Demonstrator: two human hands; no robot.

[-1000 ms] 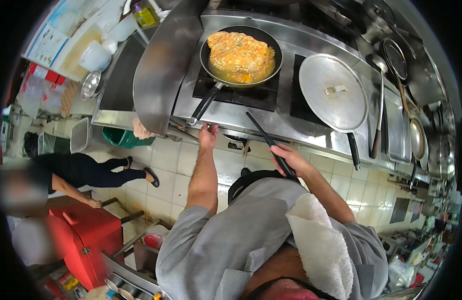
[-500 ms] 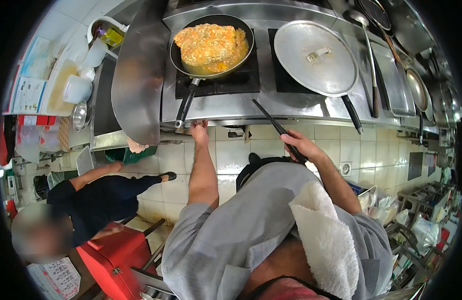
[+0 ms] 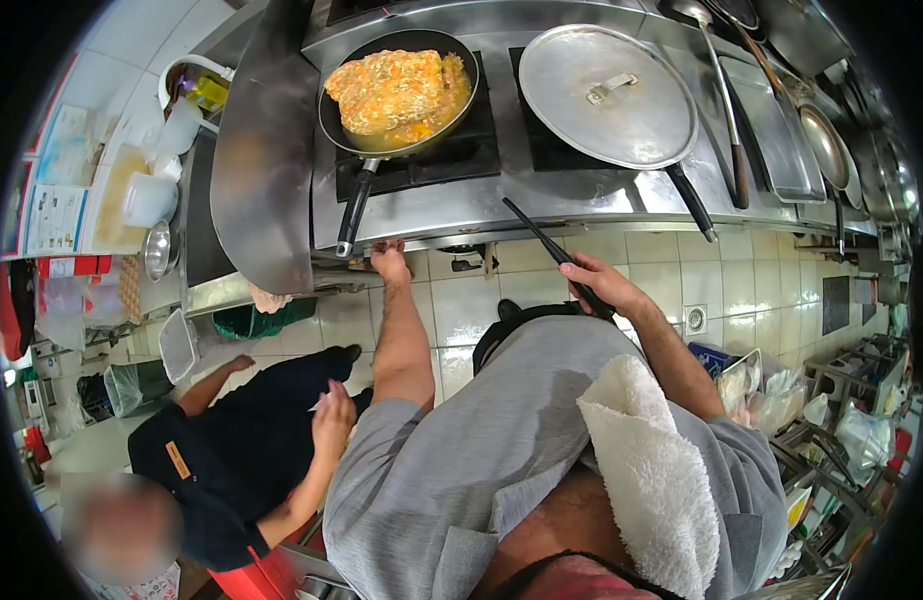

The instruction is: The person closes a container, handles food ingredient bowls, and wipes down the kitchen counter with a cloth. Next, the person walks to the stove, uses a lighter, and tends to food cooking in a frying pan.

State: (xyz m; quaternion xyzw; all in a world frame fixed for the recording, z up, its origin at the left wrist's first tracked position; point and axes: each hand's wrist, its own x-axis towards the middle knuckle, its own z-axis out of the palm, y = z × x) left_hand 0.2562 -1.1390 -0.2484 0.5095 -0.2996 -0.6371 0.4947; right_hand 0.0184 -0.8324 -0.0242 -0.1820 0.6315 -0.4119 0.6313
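Observation:
A black frying pan (image 3: pixel 369 150) sits on the left burner, its handle toward me, with a thick orange-yellow mixture (image 3: pixel 386 90) in it and liquid around the edge. My left hand (image 3: pixel 390 262) is at the stove's front edge, just right of the pan handle's end; its fingertips are hidden at the edge. In my right hand (image 3: pixel 599 284) is a long black utensil (image 3: pixel 537 232), its tip pointing up and left toward the stove front. To the right, a metal lid (image 3: pixel 609 100) covers a second pan with a black handle (image 3: pixel 691 203).
A curved metal shield (image 3: pixel 266 150) stands left of the pan. Ladles (image 3: pixel 721 90) and a metal tray (image 3: pixel 771 130) lie at right. A co-worker in dark clothes (image 3: pixel 251 440) is at my left, one hand (image 3: pixel 333 420) near my left sleeve.
The view has shifted, so the stove appears higher and further left. The co-worker has come closer on my left. My right hand still holds the black utensil; my left hand stays by the stove edge.

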